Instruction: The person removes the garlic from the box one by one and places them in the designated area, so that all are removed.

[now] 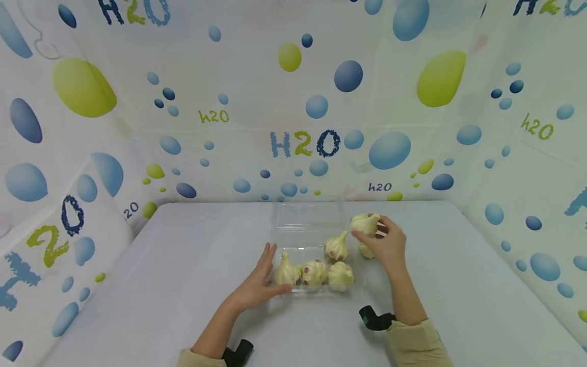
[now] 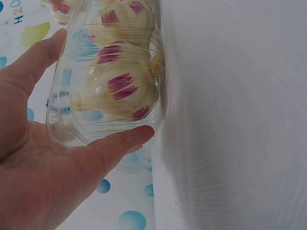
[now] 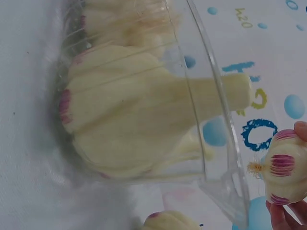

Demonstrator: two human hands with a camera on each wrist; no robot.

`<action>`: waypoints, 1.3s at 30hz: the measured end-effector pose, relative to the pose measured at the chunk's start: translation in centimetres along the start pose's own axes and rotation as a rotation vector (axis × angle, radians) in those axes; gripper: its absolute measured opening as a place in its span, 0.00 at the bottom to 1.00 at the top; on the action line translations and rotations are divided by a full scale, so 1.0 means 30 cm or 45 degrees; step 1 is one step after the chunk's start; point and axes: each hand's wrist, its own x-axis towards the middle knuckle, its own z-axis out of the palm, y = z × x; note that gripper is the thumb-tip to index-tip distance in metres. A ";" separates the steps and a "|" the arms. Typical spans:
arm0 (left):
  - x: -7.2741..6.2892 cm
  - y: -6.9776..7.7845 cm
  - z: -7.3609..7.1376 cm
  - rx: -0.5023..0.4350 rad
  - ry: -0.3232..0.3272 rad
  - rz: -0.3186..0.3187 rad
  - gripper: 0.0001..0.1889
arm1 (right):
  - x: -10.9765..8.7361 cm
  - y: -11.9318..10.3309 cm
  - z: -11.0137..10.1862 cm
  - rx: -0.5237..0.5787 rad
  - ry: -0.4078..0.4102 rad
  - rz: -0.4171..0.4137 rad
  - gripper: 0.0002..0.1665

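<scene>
A clear plastic box (image 1: 298, 289) with its lid (image 1: 304, 219) folded back holds several garlic bulbs (image 1: 314, 273). Against its left front corner rests my left hand (image 1: 257, 285), its fingers along the left side and the thumb along the front wall. In the left wrist view, that thumb (image 2: 127, 142) lies straight and low on the plastic. My right hand (image 1: 387, 247) pinches a garlic bulb (image 1: 364, 223) above the table, to the right of the box. Roots and purple streaks show on this held bulb (image 3: 282, 165) in the right wrist view.
Another garlic bulb (image 1: 366, 251) stands on the white table (image 1: 206, 244) just right of the box, partly behind my right hand. A patterned sheet (image 1: 247, 92) with blue and green drops rises behind the table. Black wrist cameras (image 1: 376, 318) hang by both sleeves.
</scene>
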 end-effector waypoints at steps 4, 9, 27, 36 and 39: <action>0.001 -0.001 0.000 -0.008 -0.001 0.002 0.53 | 0.006 0.002 -0.016 0.009 0.014 0.039 0.31; -0.001 0.001 0.001 -0.003 0.001 0.001 0.53 | 0.016 0.014 -0.039 0.034 0.055 0.056 0.31; -0.005 0.008 0.001 -0.009 -0.002 -0.014 0.52 | 0.038 0.070 -0.107 -0.010 0.119 0.121 0.36; -0.004 0.006 0.002 0.014 0.005 -0.009 0.52 | 0.043 0.081 -0.118 0.002 0.142 0.150 0.36; -0.004 0.006 0.002 0.014 0.006 -0.006 0.52 | 0.047 0.092 -0.120 0.012 0.156 0.161 0.36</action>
